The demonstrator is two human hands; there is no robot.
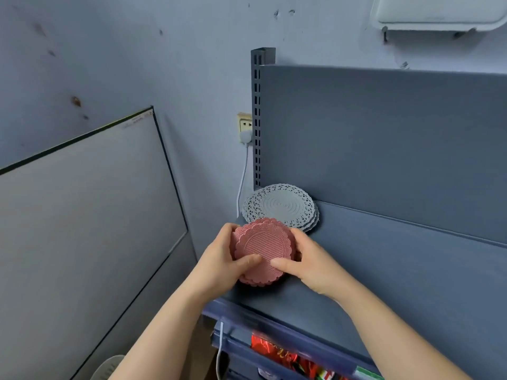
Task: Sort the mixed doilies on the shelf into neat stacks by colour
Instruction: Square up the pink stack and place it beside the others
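A stack of pink doilies (262, 246) with scalloped edges sits at the left front of the grey shelf (397, 270). My left hand (222, 260) grips its left side, thumb on top. My right hand (307, 259) grips its right side, thumb pressed on the top doily. Behind it, against the shelf's back corner, lies a neat stack of grey lace doilies (281, 207), apart from both hands.
The shelf's back panel (384, 133) and slotted upright (256, 119) rise behind. A wall socket with a white plug and cable (245, 133) is left of the upright. A large board (82, 215) leans at left. Red packets (277, 352) lie on the lower shelf.
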